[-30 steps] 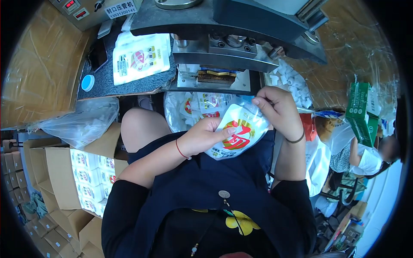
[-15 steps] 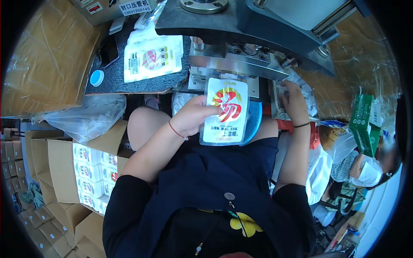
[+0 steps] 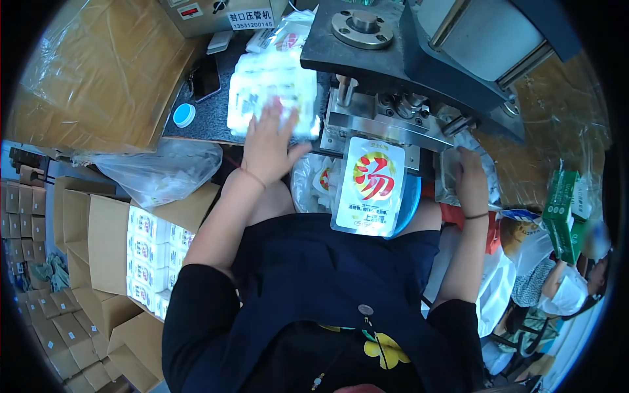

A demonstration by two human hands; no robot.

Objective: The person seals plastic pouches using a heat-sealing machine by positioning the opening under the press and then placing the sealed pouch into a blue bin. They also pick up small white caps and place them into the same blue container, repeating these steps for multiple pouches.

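Observation:
My left hand [image 3: 268, 147] is open, fingers spread over the front edge of a stack of white printed pouches [image 3: 246, 98] left of the press. Motion smears the fingertips and the pouches there. A white pouch with a large red character [image 3: 373, 187] hangs with its top end at the metal jaw [image 3: 386, 124] of the press [image 3: 367, 56], untouched by either hand. To the right of the jaw, my right hand [image 3: 473, 180] is at a clear plastic box [image 3: 447, 173]; its fingers bend down at the box and are mostly hidden.
A blue round container [image 3: 411, 196] shows behind the hanging pouch. On the bench lie a blue-lidded cap [image 3: 184, 115] and a phone [image 3: 205, 78]. An open carton [image 3: 108, 242] of packed pouches stands at lower left. A green box [image 3: 560, 206] and a seated person [image 3: 563, 288] are at right.
My left hand has let go of the red-character pouch, which stays at the jaw, and moved up and left to the pouch stack. My right hand stays by the clear box. The view has shifted.

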